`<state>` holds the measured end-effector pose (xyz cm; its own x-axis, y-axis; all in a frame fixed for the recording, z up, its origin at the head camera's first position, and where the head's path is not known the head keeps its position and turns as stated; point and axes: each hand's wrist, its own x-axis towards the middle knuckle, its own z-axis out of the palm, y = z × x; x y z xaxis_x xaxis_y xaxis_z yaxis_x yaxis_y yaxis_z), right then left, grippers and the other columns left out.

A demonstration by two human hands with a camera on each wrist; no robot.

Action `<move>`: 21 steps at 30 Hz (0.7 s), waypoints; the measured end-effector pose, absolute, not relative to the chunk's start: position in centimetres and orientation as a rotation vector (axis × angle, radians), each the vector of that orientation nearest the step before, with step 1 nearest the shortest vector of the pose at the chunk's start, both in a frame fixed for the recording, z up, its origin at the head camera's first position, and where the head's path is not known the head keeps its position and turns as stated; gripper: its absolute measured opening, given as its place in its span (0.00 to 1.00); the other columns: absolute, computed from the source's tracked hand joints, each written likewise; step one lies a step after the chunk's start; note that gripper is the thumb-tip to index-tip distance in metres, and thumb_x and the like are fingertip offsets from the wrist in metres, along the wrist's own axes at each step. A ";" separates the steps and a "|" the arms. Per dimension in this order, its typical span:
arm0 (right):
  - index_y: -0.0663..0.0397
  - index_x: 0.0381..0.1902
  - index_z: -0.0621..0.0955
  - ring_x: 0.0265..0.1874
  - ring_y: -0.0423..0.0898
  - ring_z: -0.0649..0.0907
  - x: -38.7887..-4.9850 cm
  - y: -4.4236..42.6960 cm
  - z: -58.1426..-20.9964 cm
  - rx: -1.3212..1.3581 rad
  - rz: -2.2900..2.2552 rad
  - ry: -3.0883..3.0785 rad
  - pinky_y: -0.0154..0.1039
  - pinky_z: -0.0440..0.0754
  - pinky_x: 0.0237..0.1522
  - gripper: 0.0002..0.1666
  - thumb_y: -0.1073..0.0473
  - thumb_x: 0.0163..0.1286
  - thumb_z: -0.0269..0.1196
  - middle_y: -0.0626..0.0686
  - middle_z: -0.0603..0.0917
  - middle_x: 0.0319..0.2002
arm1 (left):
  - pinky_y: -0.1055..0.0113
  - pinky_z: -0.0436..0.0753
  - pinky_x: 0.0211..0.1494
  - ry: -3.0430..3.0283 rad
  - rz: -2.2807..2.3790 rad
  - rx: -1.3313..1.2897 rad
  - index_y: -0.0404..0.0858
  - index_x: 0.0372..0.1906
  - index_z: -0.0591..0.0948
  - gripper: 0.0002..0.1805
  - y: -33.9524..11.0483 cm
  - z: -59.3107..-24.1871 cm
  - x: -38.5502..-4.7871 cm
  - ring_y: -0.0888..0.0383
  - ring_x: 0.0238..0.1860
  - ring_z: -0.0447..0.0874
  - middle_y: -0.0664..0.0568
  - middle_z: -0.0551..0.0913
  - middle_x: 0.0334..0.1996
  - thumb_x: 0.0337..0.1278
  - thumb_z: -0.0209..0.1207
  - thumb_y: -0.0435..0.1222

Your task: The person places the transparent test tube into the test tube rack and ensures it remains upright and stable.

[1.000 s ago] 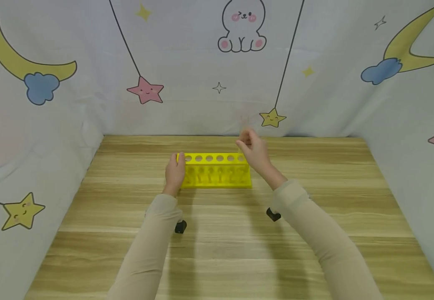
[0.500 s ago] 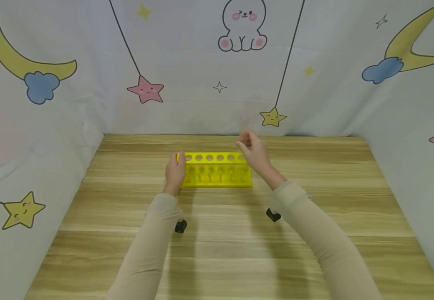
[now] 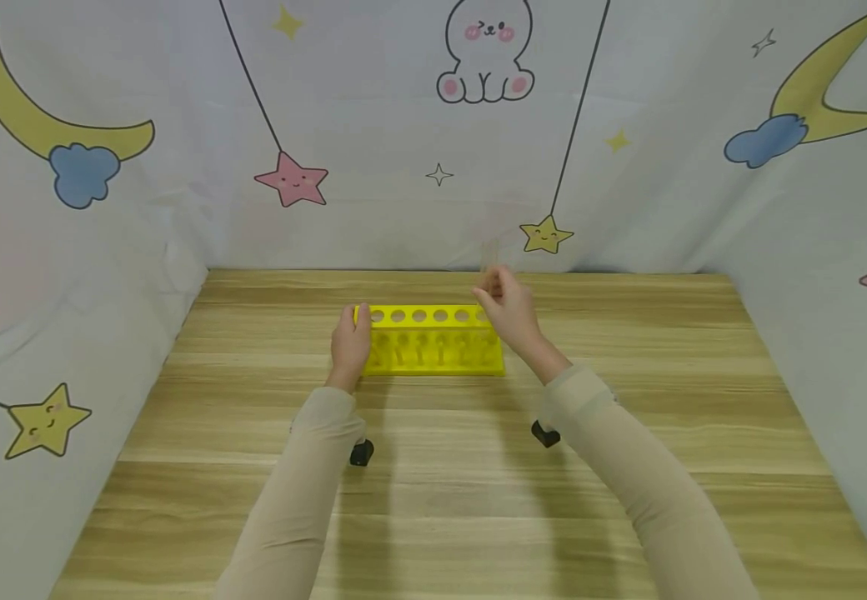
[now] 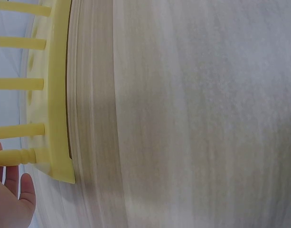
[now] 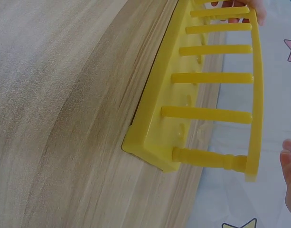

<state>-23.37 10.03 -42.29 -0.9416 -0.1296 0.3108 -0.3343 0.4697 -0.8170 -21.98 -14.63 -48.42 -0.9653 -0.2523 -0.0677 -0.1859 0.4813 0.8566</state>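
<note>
A yellow test tube rack (image 3: 433, 360) stands upright on the table, a row of round holes along its top and pegs below. My left hand (image 3: 348, 346) grips its left end; in the left wrist view that hand (image 4: 12, 199) has its fingers around the end post. Over the rack's right end, my right hand (image 3: 510, 310) pinches a clear test tube (image 3: 490, 252) between thumb and fingers. The tube is faint against the pale backdrop, and its lower end, near the last hole, is hard to make out. The right wrist view catches only part of my right hand (image 5: 289, 178).
The rack sits toward the back of a wood-grain table (image 3: 448, 483). White fabric (image 3: 373, 225) printed with stars, moons and a bear-like animal hangs behind and at both sides. Small black wrist-worn pieces (image 3: 361, 453) show under the sleeves.
My right hand has come down slightly toward the rack's right end with the test tube, whose top sits a little lower. The left hand and the rack stay put.
</note>
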 end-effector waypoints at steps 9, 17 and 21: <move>0.61 0.35 0.70 0.34 0.49 0.80 -23.3 10.1 -42.8 0.411 1.444 -2.501 0.39 0.80 0.37 0.11 0.60 0.61 0.58 0.57 0.77 0.30 | 0.54 0.69 0.50 -2.651 -1.508 0.382 0.37 0.48 0.66 0.28 -14.7 -48.5 -22.0 0.48 0.43 0.69 0.42 0.73 0.43 0.63 0.31 0.56; 0.58 0.32 0.68 0.35 0.49 0.80 -23.2 10.1 -43.2 0.425 1.442 -2.485 0.39 0.80 0.37 0.09 0.60 0.61 0.58 0.56 0.77 0.30 | 0.58 0.69 0.46 -2.651 -1.517 0.386 0.37 0.48 0.66 0.27 -14.5 -48.3 -21.8 0.50 0.40 0.67 0.44 0.72 0.39 0.64 0.31 0.55; 0.59 0.32 0.68 0.36 0.49 0.81 -23.1 10.1 -43.3 0.429 1.442 -2.485 0.39 0.80 0.38 0.10 0.60 0.61 0.58 0.57 0.77 0.30 | 0.60 0.68 0.44 -2.650 -1.508 0.386 0.37 0.47 0.66 0.28 -14.6 -48.3 -21.8 0.50 0.39 0.67 0.44 0.72 0.38 0.63 0.31 0.56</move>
<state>-23.14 10.11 -43.32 -0.9291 -0.1326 0.3453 -0.3656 0.4707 -0.8030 -21.84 -14.56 -48.34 -0.9661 -0.2502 -0.0642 -0.1829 0.4875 0.8538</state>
